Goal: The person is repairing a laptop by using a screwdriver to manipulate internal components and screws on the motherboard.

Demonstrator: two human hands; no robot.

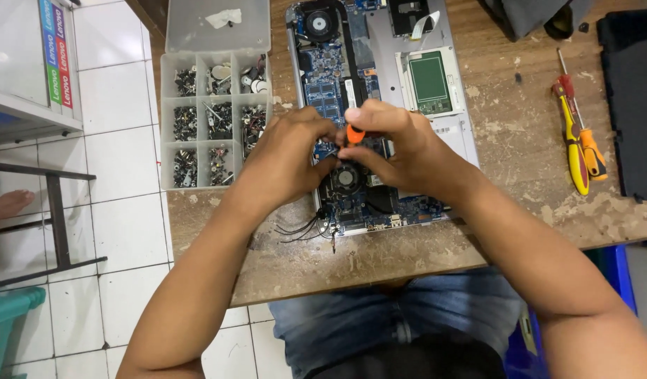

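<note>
An opened laptop [407,84] lies on the worn wooden table [520,140], its blue circuit board and two round fans exposed. My right hand [400,147] is closed around a small orange-handled screwdriver [355,134], held upright over the middle of the board. My left hand [288,158] presses against the same spot beside the screwdriver, fingertips at its shaft. The tip is hidden by my fingers.
A clear plastic compartment box [214,116] holding several sorted screws sits left of the laptop, lid open. Two screwdrivers, yellow-red [574,151] and orange [591,151], lie at right near a black case [635,98]. White tiled floor and a metal stand lie left.
</note>
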